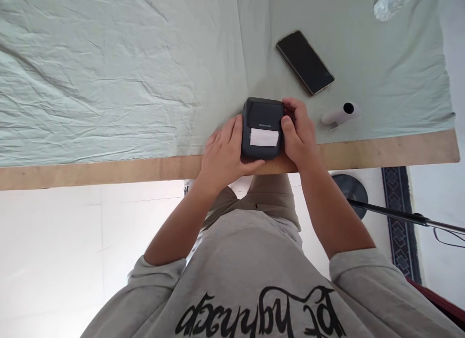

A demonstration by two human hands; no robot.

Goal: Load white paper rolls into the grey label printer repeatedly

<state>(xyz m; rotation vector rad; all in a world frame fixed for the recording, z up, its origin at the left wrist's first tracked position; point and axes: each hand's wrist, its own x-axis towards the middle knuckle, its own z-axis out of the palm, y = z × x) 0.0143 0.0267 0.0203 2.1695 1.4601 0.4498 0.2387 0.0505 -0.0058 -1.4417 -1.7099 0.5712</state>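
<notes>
A small dark grey printer-like box rests near the front edge of the cloth-covered table, with a strip of white paper showing at its slot. Against its left side lies my left hand, the fingers together along the side and the thumb reaching across below the front. On the right side my right hand grips the box, with bent fingers at the upper right corner and the thumb on the side.
A black phone lies behind and to the right of the box. Farther right is a roll of white paper. A clear plastic bottle is at the back right. The table's wooden edge runs along the front; a black stand is below.
</notes>
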